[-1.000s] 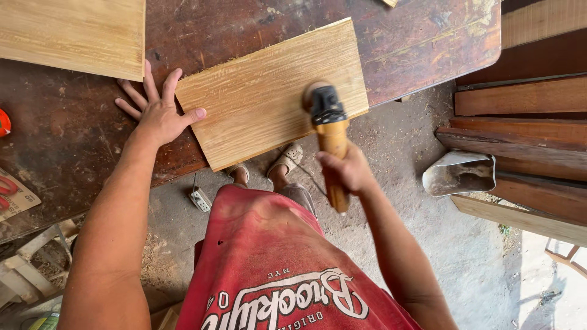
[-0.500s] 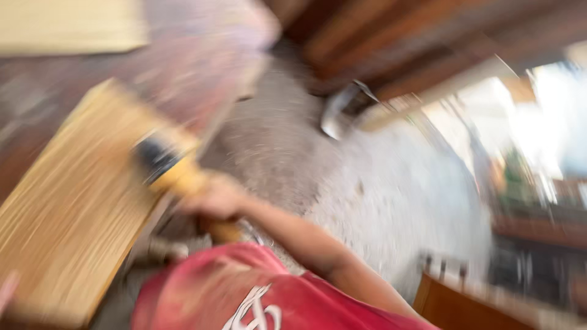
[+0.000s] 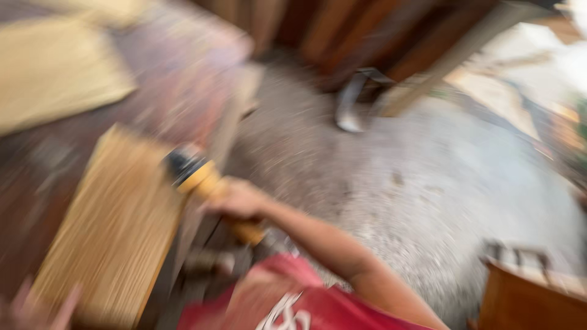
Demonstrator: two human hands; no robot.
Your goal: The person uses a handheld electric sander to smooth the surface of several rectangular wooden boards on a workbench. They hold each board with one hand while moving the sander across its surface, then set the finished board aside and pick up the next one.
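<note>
The view is strongly blurred. My right hand [image 3: 235, 200] grips the yellow body of a power sander [image 3: 202, 180], whose black head rests at the right edge of a light wooden board [image 3: 113, 226]. The board lies on a dark reddish workbench [image 3: 49, 159]. My left hand [image 3: 30, 308] shows only as blurred fingers at the bottom left, by the board's near corner; its fingers look spread.
A second light board [image 3: 55, 73] lies further back on the bench. Stacked dark planks [image 3: 367, 36] lean at the top. A bent metal piece [image 3: 351, 101] lies on the grey concrete floor [image 3: 440, 195]. A brown wooden object [image 3: 526, 299] stands at bottom right.
The camera has swung to the right, so the bench and board slid left and tilted in view and more floor shows. My right hand keeps its hold on the sander on the board.
</note>
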